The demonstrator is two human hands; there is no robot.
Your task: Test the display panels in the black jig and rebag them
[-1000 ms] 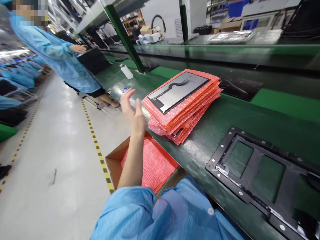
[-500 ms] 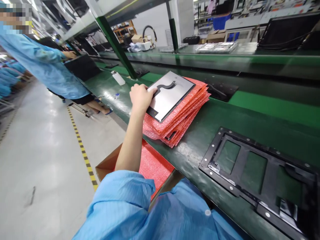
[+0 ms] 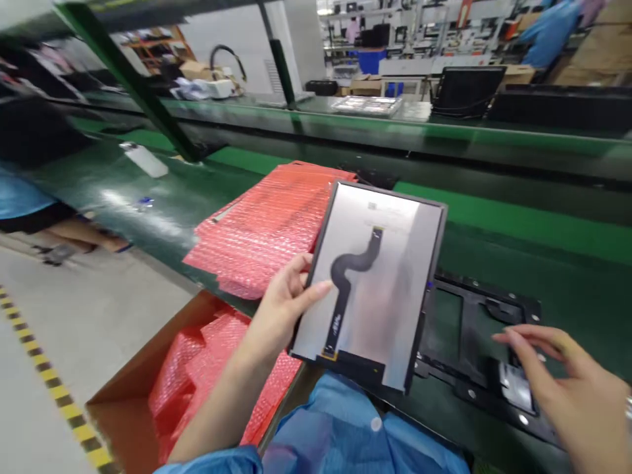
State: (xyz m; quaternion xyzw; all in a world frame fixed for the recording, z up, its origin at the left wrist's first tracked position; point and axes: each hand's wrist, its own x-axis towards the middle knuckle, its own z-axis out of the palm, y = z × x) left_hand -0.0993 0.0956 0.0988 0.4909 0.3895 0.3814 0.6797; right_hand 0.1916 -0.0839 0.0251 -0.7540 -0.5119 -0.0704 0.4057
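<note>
My left hand (image 3: 291, 296) grips the left edge of a display panel (image 3: 390, 283), thumb on its silvery back and fingers underneath. A black S-shaped flex cable (image 3: 345, 266) runs over that back. The panel is tilted up above the bench, overlapping the left part of a black frame fixture (image 3: 469, 329) with rectangular openings. Over the fixture's right side hovers my right hand (image 3: 563, 375), its fingers loosely bent with nothing visible in them. Left of the panel lies a stack of red bubble-wrap sleeves (image 3: 271, 220).
A cardboard box (image 3: 133, 401) holding red bubble wrap (image 3: 207, 368) stands below the bench edge. On the green bench (image 3: 182, 204) lies a white bottle (image 3: 144, 160). A green post (image 3: 133, 85) rises behind it. Another person (image 3: 29, 191) is at far left.
My left hand has lifted the display panel off the red stack and brought it right and nearer. My right hand has come into view. The camera has turned right.
</note>
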